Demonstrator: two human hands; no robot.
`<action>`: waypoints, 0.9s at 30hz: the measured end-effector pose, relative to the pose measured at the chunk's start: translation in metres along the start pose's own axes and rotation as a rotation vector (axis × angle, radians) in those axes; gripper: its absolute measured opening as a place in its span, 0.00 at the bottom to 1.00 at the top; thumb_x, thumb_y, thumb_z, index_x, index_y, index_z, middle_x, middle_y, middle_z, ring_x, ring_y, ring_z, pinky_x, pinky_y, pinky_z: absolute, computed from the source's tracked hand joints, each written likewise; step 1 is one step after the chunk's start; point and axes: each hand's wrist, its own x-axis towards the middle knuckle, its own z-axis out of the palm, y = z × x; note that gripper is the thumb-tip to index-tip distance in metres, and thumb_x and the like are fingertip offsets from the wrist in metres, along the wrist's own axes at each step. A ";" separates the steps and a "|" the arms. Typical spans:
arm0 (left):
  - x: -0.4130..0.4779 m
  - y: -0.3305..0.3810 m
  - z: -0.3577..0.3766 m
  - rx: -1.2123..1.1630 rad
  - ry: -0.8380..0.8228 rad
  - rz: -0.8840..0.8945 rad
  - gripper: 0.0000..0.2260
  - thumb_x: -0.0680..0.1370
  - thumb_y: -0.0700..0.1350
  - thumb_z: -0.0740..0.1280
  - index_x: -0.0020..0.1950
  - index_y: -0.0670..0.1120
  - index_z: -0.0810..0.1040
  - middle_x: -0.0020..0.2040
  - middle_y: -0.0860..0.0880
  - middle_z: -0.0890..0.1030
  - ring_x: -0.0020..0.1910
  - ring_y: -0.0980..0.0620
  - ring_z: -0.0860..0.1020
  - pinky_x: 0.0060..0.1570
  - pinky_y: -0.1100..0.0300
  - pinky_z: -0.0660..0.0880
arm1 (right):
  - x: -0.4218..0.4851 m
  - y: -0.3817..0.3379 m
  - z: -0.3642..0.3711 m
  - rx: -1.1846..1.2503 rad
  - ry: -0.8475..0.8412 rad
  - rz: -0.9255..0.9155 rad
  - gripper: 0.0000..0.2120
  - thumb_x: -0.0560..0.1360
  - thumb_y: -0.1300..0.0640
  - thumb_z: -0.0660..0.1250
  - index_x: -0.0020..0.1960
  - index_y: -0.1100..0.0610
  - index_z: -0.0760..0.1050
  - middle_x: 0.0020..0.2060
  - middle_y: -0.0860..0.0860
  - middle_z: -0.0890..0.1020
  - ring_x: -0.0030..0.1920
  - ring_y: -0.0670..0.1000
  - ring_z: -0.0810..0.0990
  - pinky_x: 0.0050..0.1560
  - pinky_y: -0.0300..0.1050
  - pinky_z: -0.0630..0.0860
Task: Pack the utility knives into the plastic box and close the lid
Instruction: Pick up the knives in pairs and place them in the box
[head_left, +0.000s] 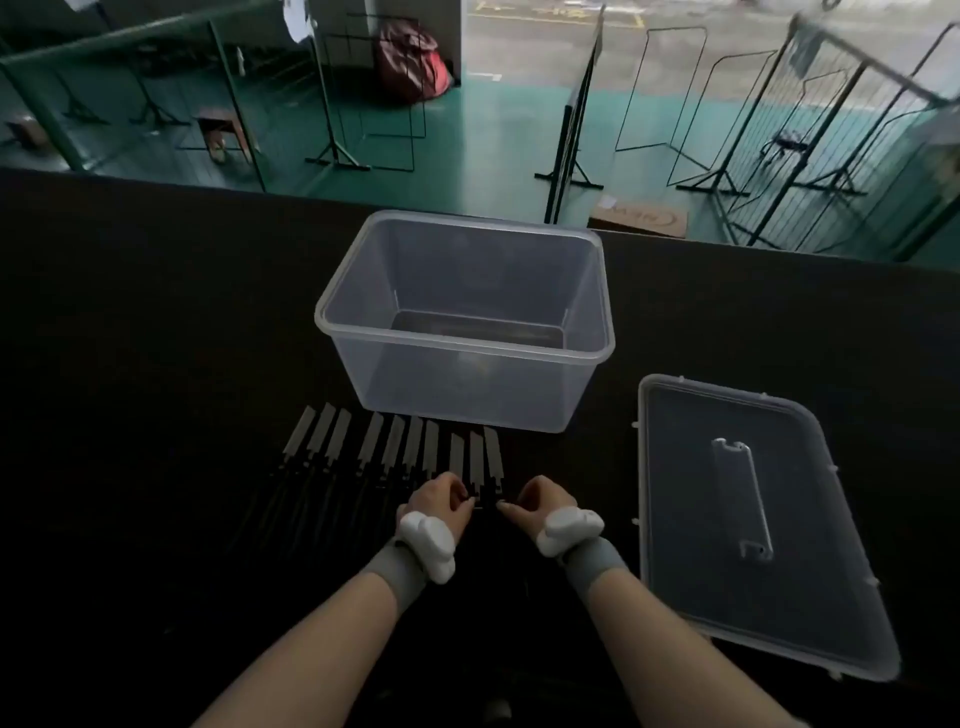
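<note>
From the head camera I see the knives laid side by side in a row on the dark table. Their pale blades point away from me toward the plastic box, and their dark handles run back toward my wrists. The box stands open just beyond the blade tips, and its near wall almost touches the right half of the row. The lid lies flat on the table to the right of the box, well apart from the knives.

Both hands are down at the right end of the row, over the handles of the last two knives. My left hand has its fingers curled, with the tips pointing right. My right hand mirrors it, curled with the tips pointing left. The two sets of fingertips nearly meet over the handles. The handles are black against the black table, so I cannot tell whether either hand holds one or only touches it.

Each wrist wears a grey band with a white tracker: left, right.
</note>
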 end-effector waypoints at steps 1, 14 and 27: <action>0.001 -0.002 0.002 0.004 0.018 -0.009 0.12 0.78 0.49 0.63 0.59 0.45 0.76 0.56 0.47 0.81 0.57 0.48 0.78 0.59 0.55 0.73 | 0.002 -0.002 0.001 -0.020 -0.017 0.000 0.27 0.73 0.46 0.68 0.67 0.58 0.67 0.63 0.55 0.75 0.62 0.53 0.75 0.60 0.44 0.72; 0.006 0.008 0.015 0.292 -0.025 -0.079 0.26 0.73 0.61 0.66 0.64 0.46 0.71 0.65 0.45 0.71 0.65 0.46 0.71 0.63 0.54 0.70 | 0.023 0.015 -0.004 -0.169 -0.065 0.063 0.27 0.72 0.48 0.69 0.66 0.59 0.68 0.62 0.55 0.73 0.60 0.54 0.76 0.59 0.46 0.75; 0.003 0.026 0.028 0.402 -0.022 0.082 0.23 0.75 0.60 0.63 0.64 0.47 0.73 0.64 0.46 0.73 0.65 0.46 0.69 0.64 0.54 0.65 | -0.009 0.071 -0.020 -0.066 0.284 -0.097 0.20 0.75 0.53 0.67 0.63 0.59 0.70 0.62 0.56 0.72 0.61 0.54 0.74 0.59 0.42 0.71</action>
